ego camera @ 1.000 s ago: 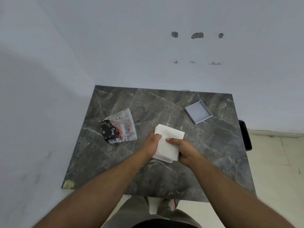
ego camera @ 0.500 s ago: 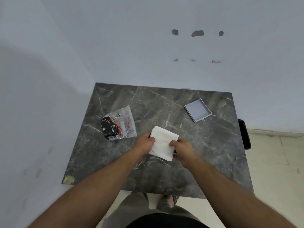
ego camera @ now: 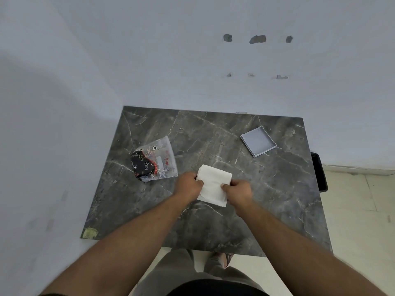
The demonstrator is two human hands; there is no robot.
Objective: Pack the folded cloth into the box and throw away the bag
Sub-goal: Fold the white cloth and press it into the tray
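A clear plastic bag (ego camera: 165, 155) lies on the left of the dark marble table (ego camera: 213, 133), with a folded black cloth with red print (ego camera: 142, 167) inside it. At the far right sits a shallow grey open box (ego camera: 258, 142), holding nothing. In the middle of the table both hands pinch a white folded sheet (ego camera: 213, 182). My left hand (ego camera: 188, 185) grips its left edge and my right hand (ego camera: 237, 190) its right edge. I cannot tell what lies under the sheet.
A black object (ego camera: 319, 171) sticks out beyond the table's right edge, low by the floor. A yellowish patch of tape (ego camera: 89, 232) marks the near left corner. Walls close the left and far sides. My legs stand at the near edge.
The white sheet has sunk lower toward the table and looks flatter and smaller. Both hands stayed on its edges. Bag and grey box have not moved.
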